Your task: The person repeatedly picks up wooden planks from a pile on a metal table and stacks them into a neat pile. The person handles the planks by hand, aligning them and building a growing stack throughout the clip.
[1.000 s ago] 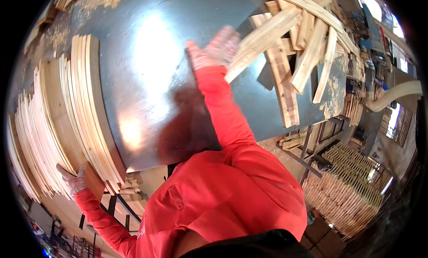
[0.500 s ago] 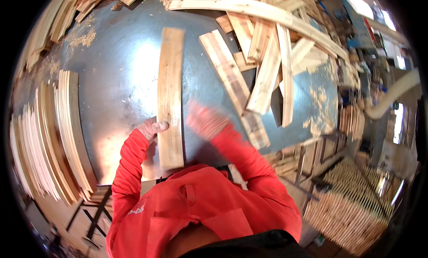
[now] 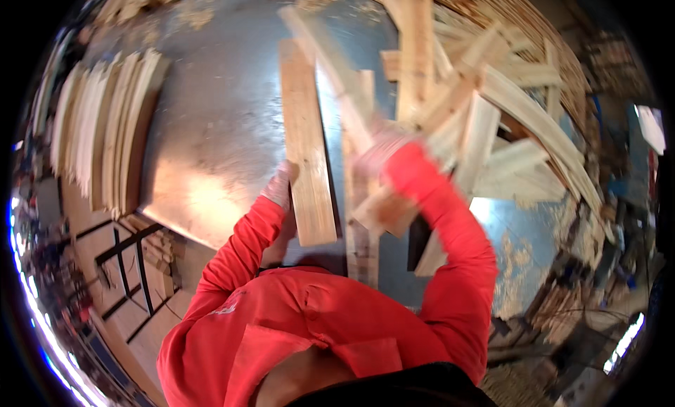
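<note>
Over the worktop (image 3: 211,111), the left hand (image 3: 278,186) still has one board (image 3: 309,147) pinched by its left edge, finger closure partly hidden. The right hand (image 3: 384,149) has since swung right; blurred, it seems closed around a second board (image 3: 329,66), so each hand apparently has one.

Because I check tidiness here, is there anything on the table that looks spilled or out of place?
Yes. On the right side of the table, pale shavings lie scattered, and many boards cross at odd angles near the right hand. This looks messy because the strips on the left form a neat row.
</note>
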The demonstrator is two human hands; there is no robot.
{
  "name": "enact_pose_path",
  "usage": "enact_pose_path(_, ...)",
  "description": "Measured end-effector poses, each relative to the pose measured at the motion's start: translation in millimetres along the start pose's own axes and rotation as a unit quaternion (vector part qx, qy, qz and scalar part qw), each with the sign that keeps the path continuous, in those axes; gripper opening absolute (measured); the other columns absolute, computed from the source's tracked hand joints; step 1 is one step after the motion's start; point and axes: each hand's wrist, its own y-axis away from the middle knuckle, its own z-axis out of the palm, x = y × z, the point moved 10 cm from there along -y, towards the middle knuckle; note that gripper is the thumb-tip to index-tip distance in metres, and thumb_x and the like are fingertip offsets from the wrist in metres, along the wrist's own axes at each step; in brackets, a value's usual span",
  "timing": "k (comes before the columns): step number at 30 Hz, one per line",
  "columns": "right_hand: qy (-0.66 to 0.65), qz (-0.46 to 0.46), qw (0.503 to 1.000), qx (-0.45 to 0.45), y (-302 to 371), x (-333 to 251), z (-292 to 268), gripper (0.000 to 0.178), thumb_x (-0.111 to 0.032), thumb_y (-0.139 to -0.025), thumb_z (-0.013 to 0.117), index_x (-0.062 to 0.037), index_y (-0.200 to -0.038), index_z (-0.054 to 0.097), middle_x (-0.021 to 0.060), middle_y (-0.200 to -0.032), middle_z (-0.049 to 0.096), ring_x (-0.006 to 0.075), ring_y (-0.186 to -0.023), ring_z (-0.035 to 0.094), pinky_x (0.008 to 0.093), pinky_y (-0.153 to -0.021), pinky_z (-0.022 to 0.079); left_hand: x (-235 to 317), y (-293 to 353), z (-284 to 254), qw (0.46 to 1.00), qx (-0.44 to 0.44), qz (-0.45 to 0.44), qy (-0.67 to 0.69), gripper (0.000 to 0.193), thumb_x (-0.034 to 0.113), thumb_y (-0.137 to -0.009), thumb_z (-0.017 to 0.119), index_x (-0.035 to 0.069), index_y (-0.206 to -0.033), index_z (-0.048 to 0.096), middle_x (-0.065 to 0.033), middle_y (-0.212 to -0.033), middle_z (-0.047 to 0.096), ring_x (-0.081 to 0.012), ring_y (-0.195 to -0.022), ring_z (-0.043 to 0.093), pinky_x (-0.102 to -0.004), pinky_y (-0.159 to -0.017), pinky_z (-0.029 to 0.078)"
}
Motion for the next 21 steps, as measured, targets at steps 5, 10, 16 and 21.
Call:
enact_pose_path(5, 0.002, -0.127, 0.926, 0.355, 41.1, 34.1, -73.2, 0.1, -0.065, -0.075, 0.061, -0.0066, -0.148, 0.024, 0.0229, -0.131, 0.053, 0.0372, -0.122, 0.052, 0.048, -0.103, 0.04, -36.9, -52.1, -3.1, 0.996, 0.022, 0.051, -0.074, 0.048, 0.029, -0.088, 0.069, 0.001, -0.124, 0.054, -0.0131, -0.111, 0.064, -0.0261, -0.105, 0.061, -0.0399, -0.094, 0.05)
enact_pose_path(10, 0.081, 0.079, 0.934, 0.338, -41.2, 249.5, -139.4, 0.094, -0.054, -0.069, 0.07, -0.0087, -0.143, 0.032, 0.0223, -0.133, 0.05, 0.0366, -0.122, 0.05, 0.045, -0.103, 0.041, -27.8, -45.1, -10.3, 0.939, -0.025, 0.106, -0.326, 0.062, 0.048, -0.081, 0.07, 0.003, -0.123, 0.061, -0.0114, -0.116, 0.065, -0.0218, -0.108, 0.06, -0.0394, -0.095, 0.046)
enact_pose_path(16, 0.057, -0.009, 0.972, 0.226, -9.6, 106.5, -144.6, 0.076, -0.042, -0.069, 0.074, -0.0104, -0.133, 0.048, 0.018, -0.135, 0.048, 0.0363, -0.121, 0.05, 0.0414, -0.105, 0.04, -12.8, -26.2, -13.9, 0.896, 0.027, 0.113, -0.429, 0.064, 0.052, -0.081, 0.069, 0.006, -0.125, 0.061, -0.0106, -0.118, 0.065, -0.0206, -0.109, 0.06, -0.039, -0.095, 0.047)
enact_pose_path(21, 0.109, -0.259, 0.938, 0.205, -38.2, -132.0, -103.9, 0.065, -0.051, -0.084, 0.056, -0.0054, -0.131, 0.051, 0.0243, -0.124, 0.056, 0.0402, -0.113, 0.055, 0.0448, -0.097, 0.044, -31.2, -47.9, -17.7, 0.966, -0.002, 0.128, -0.224, 0.054, 0.042, -0.082, 0.071, 0.004, -0.119, 0.061, -0.013, -0.108, 0.066, -0.0264, -0.101, 0.063, -0.0417, -0.091, 0.049)
